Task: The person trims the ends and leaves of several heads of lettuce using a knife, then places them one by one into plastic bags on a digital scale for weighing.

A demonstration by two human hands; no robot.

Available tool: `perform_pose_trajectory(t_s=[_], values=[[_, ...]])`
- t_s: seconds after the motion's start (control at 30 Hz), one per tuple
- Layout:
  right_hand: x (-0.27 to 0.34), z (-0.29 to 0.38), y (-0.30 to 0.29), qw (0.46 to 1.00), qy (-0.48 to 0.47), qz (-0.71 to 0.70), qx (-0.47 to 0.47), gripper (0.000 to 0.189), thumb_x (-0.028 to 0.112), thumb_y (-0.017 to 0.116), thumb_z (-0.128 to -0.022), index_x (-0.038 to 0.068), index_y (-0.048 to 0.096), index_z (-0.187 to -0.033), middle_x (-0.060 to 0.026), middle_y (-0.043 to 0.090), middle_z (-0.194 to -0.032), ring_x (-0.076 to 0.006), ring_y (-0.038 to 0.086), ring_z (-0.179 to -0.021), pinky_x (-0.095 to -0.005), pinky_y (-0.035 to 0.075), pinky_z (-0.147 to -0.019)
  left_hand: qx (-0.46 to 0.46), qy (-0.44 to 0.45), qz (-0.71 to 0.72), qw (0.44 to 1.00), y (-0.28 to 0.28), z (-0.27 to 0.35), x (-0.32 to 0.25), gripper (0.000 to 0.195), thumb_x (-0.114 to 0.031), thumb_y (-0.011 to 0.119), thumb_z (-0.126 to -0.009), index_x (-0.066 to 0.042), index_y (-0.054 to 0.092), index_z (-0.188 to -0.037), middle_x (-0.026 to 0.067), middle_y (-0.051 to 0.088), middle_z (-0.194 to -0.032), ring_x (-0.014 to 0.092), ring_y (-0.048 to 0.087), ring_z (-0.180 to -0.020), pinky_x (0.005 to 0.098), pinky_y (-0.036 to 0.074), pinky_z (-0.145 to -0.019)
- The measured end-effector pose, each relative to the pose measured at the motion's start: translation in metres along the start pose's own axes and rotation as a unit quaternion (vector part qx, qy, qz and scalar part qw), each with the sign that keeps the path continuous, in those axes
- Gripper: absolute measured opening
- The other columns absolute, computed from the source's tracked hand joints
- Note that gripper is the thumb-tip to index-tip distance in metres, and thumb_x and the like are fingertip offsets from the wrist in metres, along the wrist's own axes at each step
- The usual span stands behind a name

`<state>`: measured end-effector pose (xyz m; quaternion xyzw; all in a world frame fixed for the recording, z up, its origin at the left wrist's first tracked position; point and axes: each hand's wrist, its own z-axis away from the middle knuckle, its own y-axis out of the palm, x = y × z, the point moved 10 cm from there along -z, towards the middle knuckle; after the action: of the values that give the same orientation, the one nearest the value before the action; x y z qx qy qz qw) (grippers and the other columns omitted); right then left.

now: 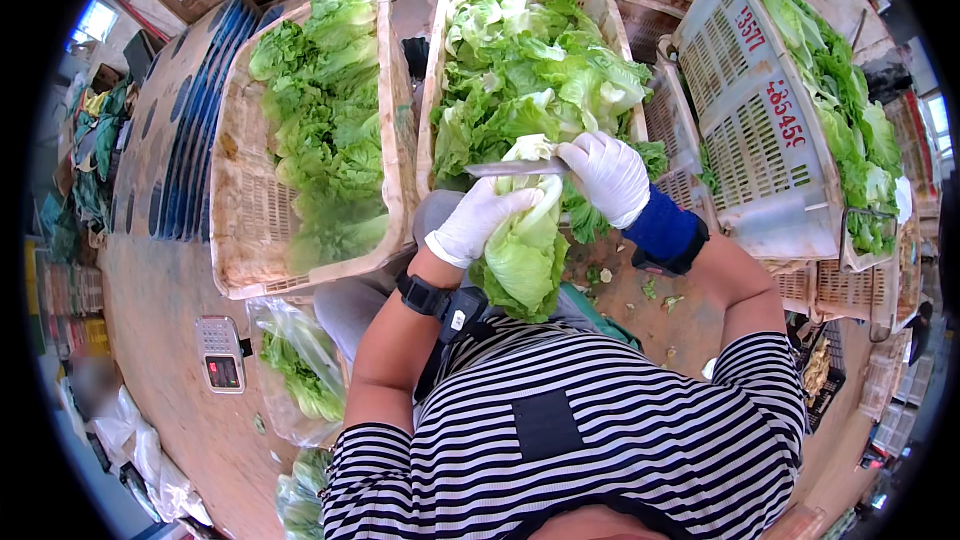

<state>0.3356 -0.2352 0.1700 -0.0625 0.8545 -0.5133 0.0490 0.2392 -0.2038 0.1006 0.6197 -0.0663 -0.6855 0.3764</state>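
Observation:
My left hand (487, 217), in a white glove, grips a head of leafy lettuce (525, 262) with its leaves hanging down toward my lap. In my gloved right hand (607, 172) is a knife, its blade (514, 168) lying across the pale stem end of the lettuce and pointing left. The knife's handle is hidden in my fingers. Just beyond my hands, a plastic crate (426, 112) holds loose lettuce leaves (517, 82). To its left, a second crate (386, 90) holds lettuce heads (337, 120).
A pale crate (750, 112) of greens stands at the right, on other crates. Left are stacked blue-edged boards (180, 120), a digital scale display (221, 355) on the floor and a clear bag (300, 375) of lettuce. Leaf scraps (673, 303) lie on the floor.

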Motion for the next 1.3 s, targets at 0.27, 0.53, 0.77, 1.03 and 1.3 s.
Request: perform_pose_trajectory(t_s=[0.27, 0.53, 0.77, 1.03, 1.3], values=[[-0.142, 0.056, 0.079, 0.925, 0.270, 0.036, 0.264, 0.012, 0.016, 0.053, -0.087, 0.008, 0.057, -0.096, -0.0129, 0.064, -0.077, -0.0277, 0.065, -0.073, -0.0416, 0.050, -0.060, -0.056, 0.076, -0.062, 0.994, 0.000, 0.013, -0.023, 0.060, -0.003, 0.067, -0.079, -0.004, 0.040, -0.133, 0.0060, 0.055, -0.120, 0.014, 0.053, -0.108, 0.0290, 0.044, -0.094], [-0.026, 0.053, 0.064, 0.693, 0.274, -0.667, 0.006, 0.071, 0.028, 0.072, -0.083, 0.004, 0.035, -0.138, -0.0055, 0.053, -0.122, -0.0102, 0.052, -0.101, -0.0258, 0.044, -0.088, -0.165, 0.226, -0.118, 0.953, -0.006, 0.003, -0.045, 0.069, -0.015, 0.065, -0.087, -0.004, 0.025, -0.142, 0.0096, 0.046, -0.133, 0.017, 0.044, -0.121, 0.0291, 0.035, -0.103], [0.016, 0.071, 0.104, 0.372, 0.268, -0.885, 0.086, 0.068, 0.040, 0.062, -0.088, 0.006, 0.035, -0.141, -0.0069, 0.051, -0.131, -0.0185, 0.051, -0.117, -0.0344, 0.040, -0.101, -0.181, 0.111, -0.073, 0.975, -0.026, -0.001, -0.012, 0.033, -0.027, 0.052, -0.097, -0.004, 0.054, -0.120, 0.0028, 0.058, -0.109, 0.010, 0.052, -0.100, 0.0235, 0.041, -0.090], [0.014, 0.108, 0.139, 0.106, 0.269, -0.957, 0.032, 0.071, 0.054, 0.054, -0.088, 0.012, 0.036, -0.142, -0.0105, 0.045, -0.139, -0.0279, 0.048, -0.122, -0.0473, 0.038, -0.104, -0.336, 0.287, -0.289, 0.849, -0.072, -0.012, -0.096, 0.058, -0.033, 0.057, -0.092, 0.006, 0.037, -0.131, 0.0204, 0.045, -0.126, 0.028, 0.044, -0.116, 0.0346, 0.034, -0.099], [-0.020, 0.062, 0.056, 0.505, 0.321, -0.798, -0.072, 0.061, 0.031, 0.059, -0.092, 0.003, 0.035, -0.140, -0.0084, 0.049, -0.132, -0.0188, 0.048, -0.120, -0.0331, 0.039, -0.101, 0.036, 0.112, -0.164, 0.979, 0.021, -0.003, -0.006, 0.108, -0.018, 0.073, -0.079, -0.012, -0.008, -0.149, 0.0119, 0.013, -0.154, 0.025, 0.022, -0.139, 0.0331, 0.020, -0.112]])
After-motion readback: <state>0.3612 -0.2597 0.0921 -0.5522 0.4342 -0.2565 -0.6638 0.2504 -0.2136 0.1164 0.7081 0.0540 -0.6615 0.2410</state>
